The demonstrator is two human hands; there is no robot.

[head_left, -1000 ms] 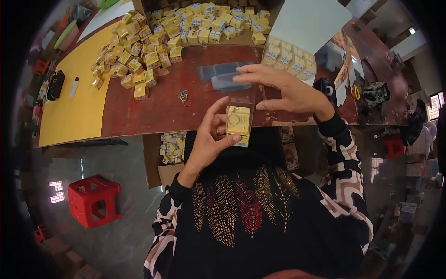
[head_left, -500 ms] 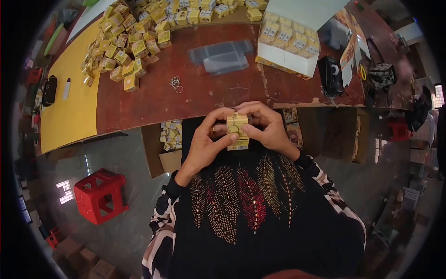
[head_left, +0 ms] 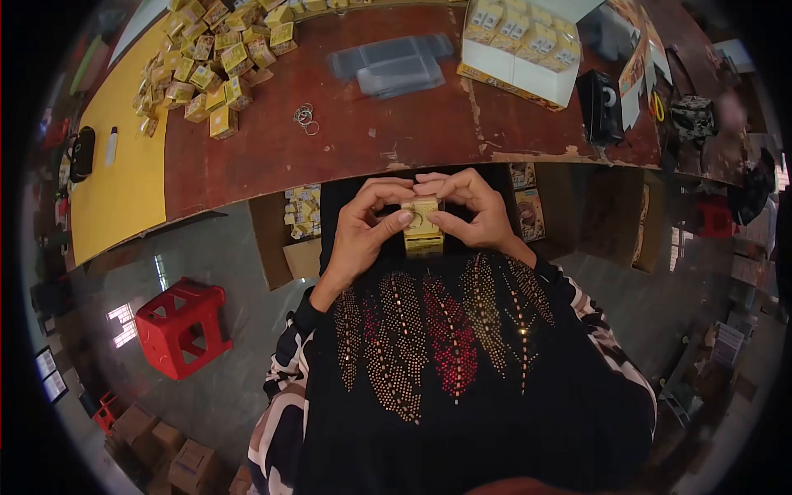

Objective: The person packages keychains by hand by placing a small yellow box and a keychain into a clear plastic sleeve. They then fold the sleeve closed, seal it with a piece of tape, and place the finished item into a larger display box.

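Note:
A small yellow box [head_left: 424, 239] is held upright between both hands, just in front of the table edge. My left hand [head_left: 367, 223] closes on its left side, thumb on the upper part. My right hand [head_left: 474, 213] grips it from the right, thumb pressed near the top and fingers curled behind. A metal key ring [head_left: 416, 220] shows on the box's face close to the left thumb. The fingertips behind the box are partly hidden.
On the red-brown table lie loose key rings [head_left: 306, 119], clear plastic packaging [head_left: 396, 66], a pile of small yellow boxes [head_left: 223, 124] and an open display carton [head_left: 516, 87] with similar boxes. A black case [head_left: 601, 107] is at right. A red stool [head_left: 183, 330] stands on the floor.
The view has shifted, so the table sits higher in the frame. Both hands still hold the yellow box, their fingers slightly repositioned around its top.

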